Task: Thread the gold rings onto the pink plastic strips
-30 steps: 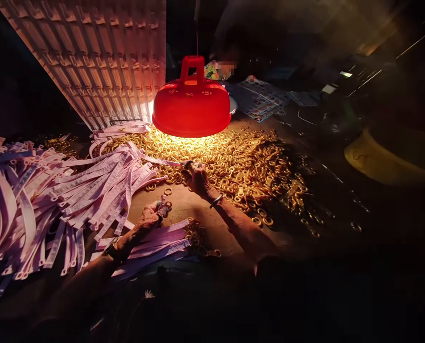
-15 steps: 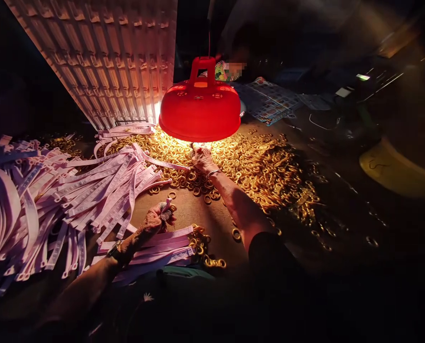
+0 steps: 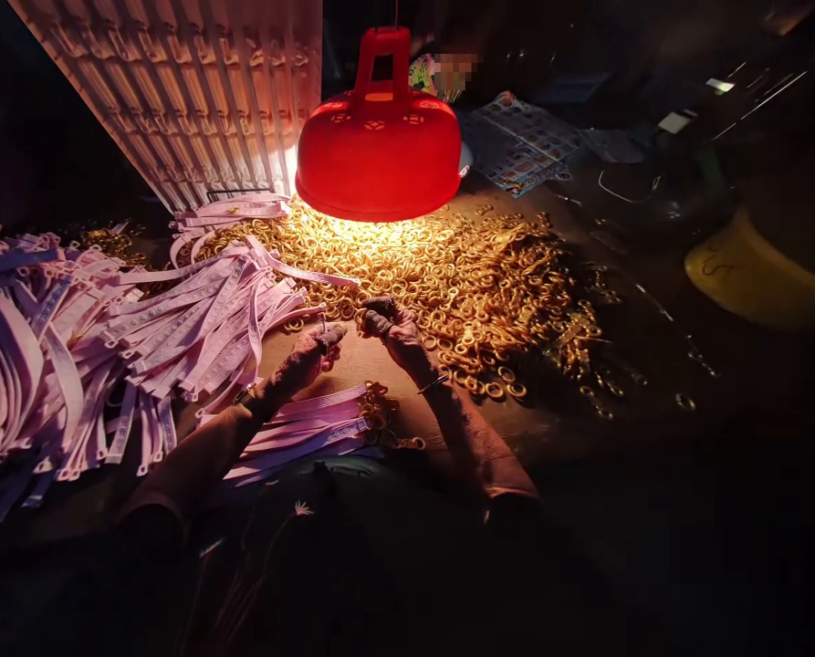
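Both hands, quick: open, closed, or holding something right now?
Left hand: closed, apparently pinching a pink strap.
Right hand: closed, apparently on a gold ring; too small to be sure.

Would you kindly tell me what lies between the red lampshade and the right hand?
In the head view, part of the heap of gold-coloured rings lies between the red lampshade and the right hand.

It is too dark to be sure, but this looks like a small workshop. A red lamp (image 3: 380, 155) hangs low over a brown table (image 3: 353, 367). Big piles of gold rings (image 3: 421, 260) and pink straps (image 3: 188, 315) lie on it, many of each.
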